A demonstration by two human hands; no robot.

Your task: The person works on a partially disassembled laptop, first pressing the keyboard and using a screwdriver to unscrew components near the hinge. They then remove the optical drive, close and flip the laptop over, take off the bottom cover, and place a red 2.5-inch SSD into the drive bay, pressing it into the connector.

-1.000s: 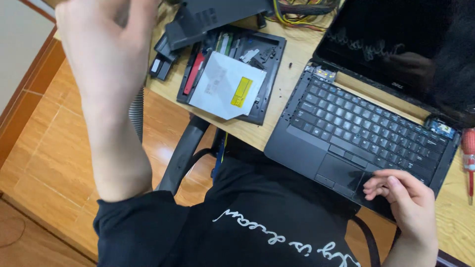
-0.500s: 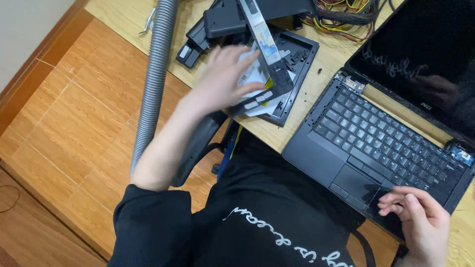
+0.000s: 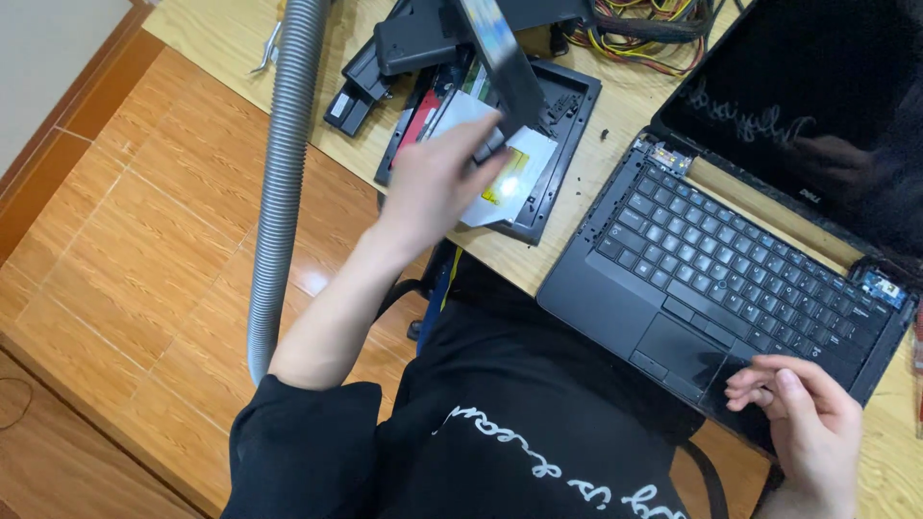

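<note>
**Slim drive lifted over the tray, laptop steadied**

We see the left hand (image 3: 437, 183) with fingers clamped on the lower end of a slim dark drive (image 3: 505, 62), which is tilted steeply and held above a black tray (image 3: 567, 125) on the wooden desk (image 3: 221, 38). A white sheet (image 3: 524, 173) lies in the tray. The right hand (image 3: 803, 418) rests on the front right corner of the open laptop (image 3: 711, 279), fingers loosely curled together (screen dark). A grey hose (image 3: 279, 183) hangs beside the desk edge.
</note>
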